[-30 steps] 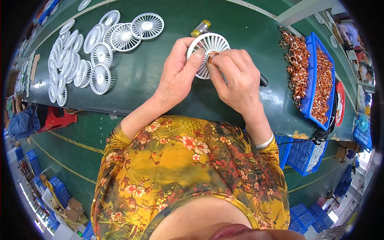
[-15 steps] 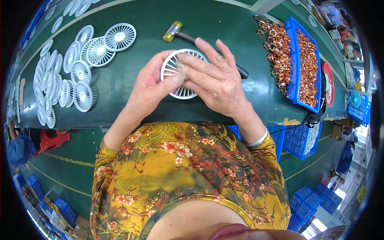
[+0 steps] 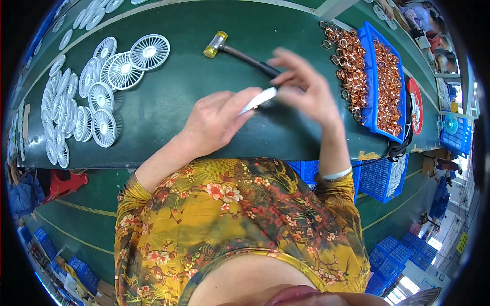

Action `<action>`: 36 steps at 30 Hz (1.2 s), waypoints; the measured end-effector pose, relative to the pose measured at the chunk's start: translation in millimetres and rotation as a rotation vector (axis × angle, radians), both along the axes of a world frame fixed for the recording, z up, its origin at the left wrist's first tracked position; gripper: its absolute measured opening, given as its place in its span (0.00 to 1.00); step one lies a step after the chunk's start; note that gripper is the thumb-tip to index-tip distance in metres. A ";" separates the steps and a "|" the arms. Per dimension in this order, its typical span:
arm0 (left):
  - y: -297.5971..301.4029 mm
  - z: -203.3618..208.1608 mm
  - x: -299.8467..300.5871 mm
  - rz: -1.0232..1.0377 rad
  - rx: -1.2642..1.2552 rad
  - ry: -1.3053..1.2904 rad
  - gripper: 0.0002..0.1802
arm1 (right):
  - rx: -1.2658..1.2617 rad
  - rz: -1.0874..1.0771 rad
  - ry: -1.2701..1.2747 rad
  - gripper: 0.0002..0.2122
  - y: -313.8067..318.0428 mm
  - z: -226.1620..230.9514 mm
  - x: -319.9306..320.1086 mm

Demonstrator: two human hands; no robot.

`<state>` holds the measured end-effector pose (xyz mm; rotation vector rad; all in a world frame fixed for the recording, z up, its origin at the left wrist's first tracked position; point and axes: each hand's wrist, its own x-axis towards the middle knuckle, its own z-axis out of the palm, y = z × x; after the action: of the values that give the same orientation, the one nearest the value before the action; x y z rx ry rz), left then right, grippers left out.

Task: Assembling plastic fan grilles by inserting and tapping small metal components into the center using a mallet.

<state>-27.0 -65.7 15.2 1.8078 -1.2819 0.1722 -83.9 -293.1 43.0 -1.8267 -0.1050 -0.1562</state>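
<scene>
Both hands meet above the green bench (image 3: 168, 127), just in front of the mallet (image 3: 240, 53): left hand (image 3: 217, 120) pinches the white fan grille (image 3: 260, 99) edge-on, long axis running toward the right hand (image 3: 306, 94), whose fingers are spread open at its far end.

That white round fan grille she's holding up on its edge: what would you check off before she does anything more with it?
1. White round plastic fan grille held by both hands: ok, left hand and right hand both touch it.
2. Grille lifted off the green table: ok, seen edge-on.
3. Firmness of the right grip: cannot tell, fingers blurred.
4. Black-handled mallet with yellow head within reach: ok, it lies just behind the hands.
5. Copper wire coils in the blue tray: ok, plenty there.
6. Coil seated in the grille: cannot tell.
</scene>
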 end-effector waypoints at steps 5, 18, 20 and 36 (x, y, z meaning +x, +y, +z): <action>-4.0 -10.0 -0.4 0.001 0.387 -0.152 0.24 | -1.400 -0.879 0.251 0.14 -98.2 -33.6 19.4; 72.6 -20.9 116.4 0.883 0.738 -0.255 0.40 | -1.220 -0.844 0.090 0.15 -104.7 -50.2 33.8; 70.1 -18.9 118.4 0.876 0.757 -0.224 0.31 | -1.276 -0.767 0.046 0.14 -101.7 -48.7 26.0; 39.7 -2.1 50.8 0.583 -0.339 0.650 0.17 | -0.623 -0.404 -0.486 0.05 2.7 -11.7 7.3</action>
<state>23.8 -26.0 13.1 1.6874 -0.2404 0.0962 -76.6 -290.4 31.3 -2.3784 -0.1325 -0.9400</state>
